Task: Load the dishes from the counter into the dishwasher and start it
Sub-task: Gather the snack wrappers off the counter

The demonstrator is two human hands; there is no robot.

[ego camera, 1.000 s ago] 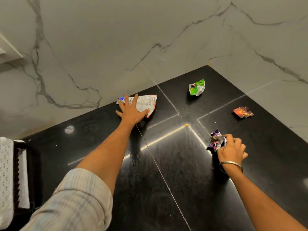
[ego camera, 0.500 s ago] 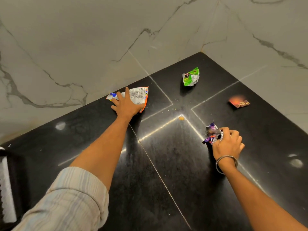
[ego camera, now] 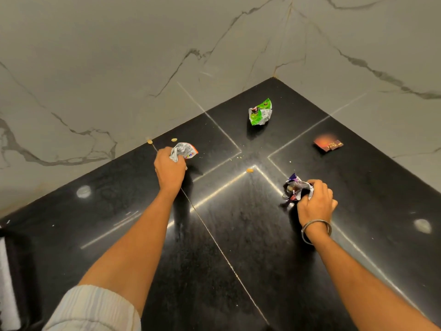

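Left hand point(ego camera: 170, 167): arm outstretched, knuckles up, fingers curled round a crumpled white wrapper point(ego camera: 183, 151) on the black counter point(ego camera: 238, 247); right hand point(ego camera: 315, 203): at 3 o'clock of it, bangled wrist, fingers clenching a purple wrapper point(ego camera: 294, 188); green wrapper point(ego camera: 260, 112) at 12 o'clock, loose; red sachet point(ego camera: 328, 144) at 2 o'clock; no dishes or dishwasher in view.

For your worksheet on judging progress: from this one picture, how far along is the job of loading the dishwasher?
Nothing of the loading looks done: no dishes or dishwasher are in view. In hand: the left hand grips a crumpled white snack wrapper, the right hand a crumpled purple wrapper. Left: a green wrapper and a flat red-brown packet on the black stone counter.
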